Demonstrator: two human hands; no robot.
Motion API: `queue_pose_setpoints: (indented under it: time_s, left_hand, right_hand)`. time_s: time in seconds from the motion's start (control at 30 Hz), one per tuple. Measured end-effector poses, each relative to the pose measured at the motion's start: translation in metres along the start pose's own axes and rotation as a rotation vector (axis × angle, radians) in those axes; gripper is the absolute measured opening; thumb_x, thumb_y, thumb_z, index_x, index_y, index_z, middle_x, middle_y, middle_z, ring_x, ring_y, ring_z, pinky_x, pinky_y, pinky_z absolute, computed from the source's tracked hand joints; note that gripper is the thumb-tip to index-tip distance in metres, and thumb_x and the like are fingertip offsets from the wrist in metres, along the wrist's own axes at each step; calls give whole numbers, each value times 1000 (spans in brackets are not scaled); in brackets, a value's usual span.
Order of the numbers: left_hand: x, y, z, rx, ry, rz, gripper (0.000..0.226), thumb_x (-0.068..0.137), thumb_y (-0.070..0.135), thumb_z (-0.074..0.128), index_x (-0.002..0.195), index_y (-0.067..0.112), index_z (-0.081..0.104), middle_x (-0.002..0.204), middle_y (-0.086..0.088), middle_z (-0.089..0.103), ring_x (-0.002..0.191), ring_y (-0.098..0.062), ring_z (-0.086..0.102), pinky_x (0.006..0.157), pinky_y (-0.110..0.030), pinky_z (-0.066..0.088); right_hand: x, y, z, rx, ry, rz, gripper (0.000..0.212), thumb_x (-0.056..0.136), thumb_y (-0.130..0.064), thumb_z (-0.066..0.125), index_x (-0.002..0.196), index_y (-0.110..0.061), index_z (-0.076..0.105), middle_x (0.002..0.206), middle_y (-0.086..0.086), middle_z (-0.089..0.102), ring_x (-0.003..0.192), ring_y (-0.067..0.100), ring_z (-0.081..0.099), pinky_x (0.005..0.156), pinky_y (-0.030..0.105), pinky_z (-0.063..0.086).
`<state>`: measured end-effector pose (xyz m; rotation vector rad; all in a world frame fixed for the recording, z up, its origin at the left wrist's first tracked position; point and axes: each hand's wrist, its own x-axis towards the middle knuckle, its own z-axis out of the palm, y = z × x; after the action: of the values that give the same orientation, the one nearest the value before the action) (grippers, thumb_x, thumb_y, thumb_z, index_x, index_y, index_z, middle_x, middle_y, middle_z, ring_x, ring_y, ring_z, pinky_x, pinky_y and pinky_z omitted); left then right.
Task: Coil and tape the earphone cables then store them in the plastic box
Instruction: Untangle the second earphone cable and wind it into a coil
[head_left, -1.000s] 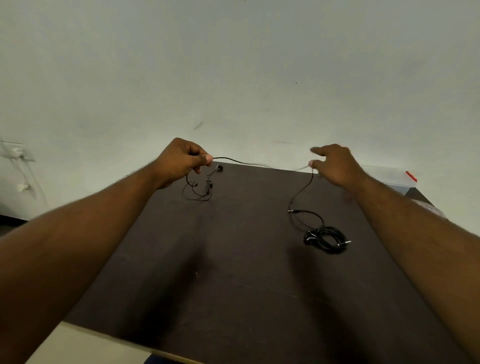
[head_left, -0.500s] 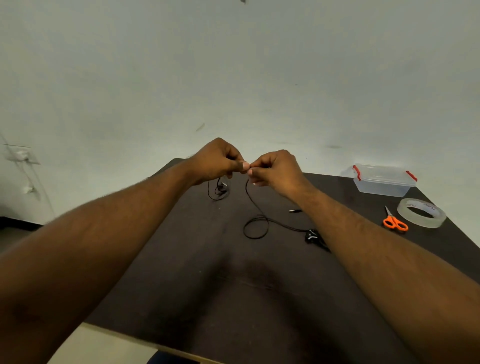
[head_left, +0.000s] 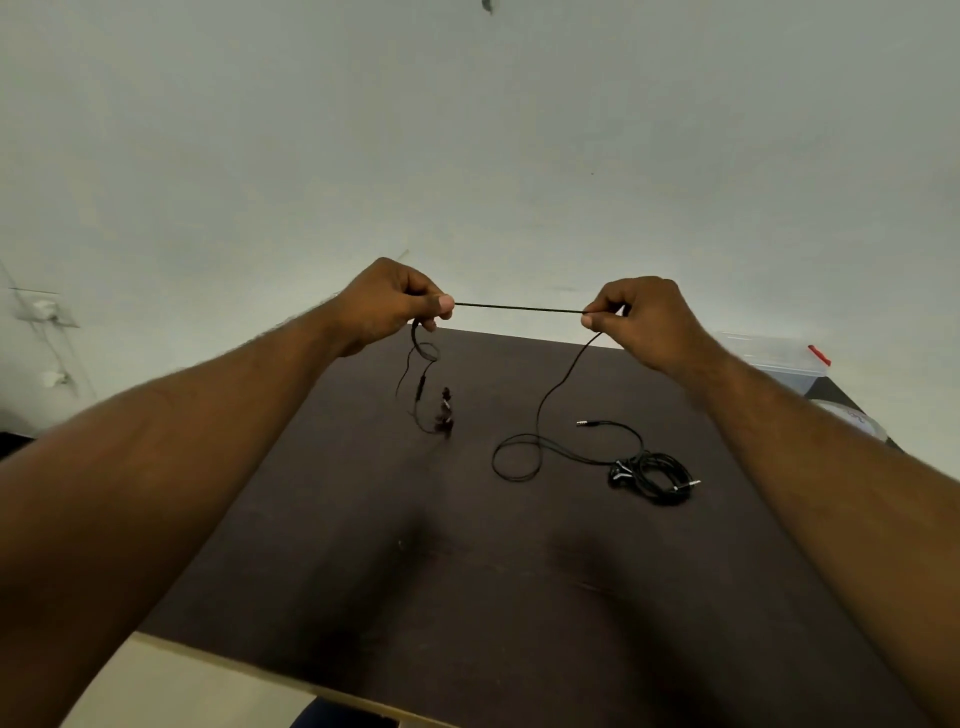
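Two bare forearms reach forward from the bottom corners over a dark brown worktop (head_left: 467, 597), both hands raised above its far edge against a pale wall (head_left: 467, 130). The left hand (head_left: 384, 306) is curled into a loose fist, knuckles up, thumb and forefinger pressed together on a thin black earphone cable (head_left: 519, 308). The right hand (head_left: 644, 322) mirrors it, wrist bent slightly, its thumb and forefinger also pinched shut on the same cable. Between the two hands the cable runs taut and nearly level.

From the left hand the cable hangs in small loops, with an inline remote and the earbuds (head_left: 445, 410) dangling just above or on the worktop; which one cannot be told. From the right hand the cable drops down to the worktop, forms one open loop, and ends in a silver plug (head_left: 586, 423).

A second earphone cable (head_left: 654, 475) lies bundled on the worktop, right of the loop and near the plug. At the far right corner, partly hidden behind the right forearm, sits a clear plastic box (head_left: 779, 358) with a red latch.
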<state>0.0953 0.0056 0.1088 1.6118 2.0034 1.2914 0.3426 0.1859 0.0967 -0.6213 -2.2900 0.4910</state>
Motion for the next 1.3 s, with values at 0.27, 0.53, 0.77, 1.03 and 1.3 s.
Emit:
queue_pose_setpoints:
  time_s: [0.27, 0.53, 0.77, 1.03, 1.3]
  left_hand:
    - [-2, -1, 1, 11, -23, 8, 24, 87, 24, 70, 84, 1, 74, 71, -12, 65, 59, -4, 56, 76, -23, 44]
    - [0, 7, 10, 8, 10, -2, 20, 88, 21, 69, 83, 2, 74, 71, -12, 66, 59, -4, 57, 75, -22, 43]
    - [16, 31, 45, -21, 3, -24, 21, 87, 24, 71, 79, 5, 73, 51, 13, 56, 58, -7, 49, 63, -29, 48]
    - [14, 35, 53, 38, -20, -3, 23, 85, 28, 72, 77, 7, 73, 66, 4, 62, 57, -3, 53, 58, -24, 43]
    - [15, 31, 47, -33, -5, -14, 24, 85, 29, 73, 79, 6, 73, 85, -17, 69, 70, -18, 51, 61, -33, 43]
  right_hand:
    - [-6, 16, -20, -8, 15, 47, 5, 84, -15, 71, 80, -13, 73, 84, -4, 71, 63, -18, 52, 63, 16, 36]
    - [-8, 14, -19, 9, 75, 117, 5, 84, -17, 71, 80, -14, 73, 82, -8, 69, 78, -5, 60, 72, 23, 43]
    - [-7, -29, -3, 502, -106, 337, 91, 83, 0, 72, 151, -32, 22, 150, 8, 36, 70, 25, 69, 64, 33, 58]
    - [-9, -47, 25, 957, -102, 422, 29, 100, 1, 43, 121, -5, 61, 113, 17, 67, 86, 28, 73, 71, 32, 60]
    - [-10, -35, 20, 495, -124, 355, 36, 93, 4, 53, 122, -14, 63, 116, 6, 63, 62, 16, 69, 57, 28, 58]
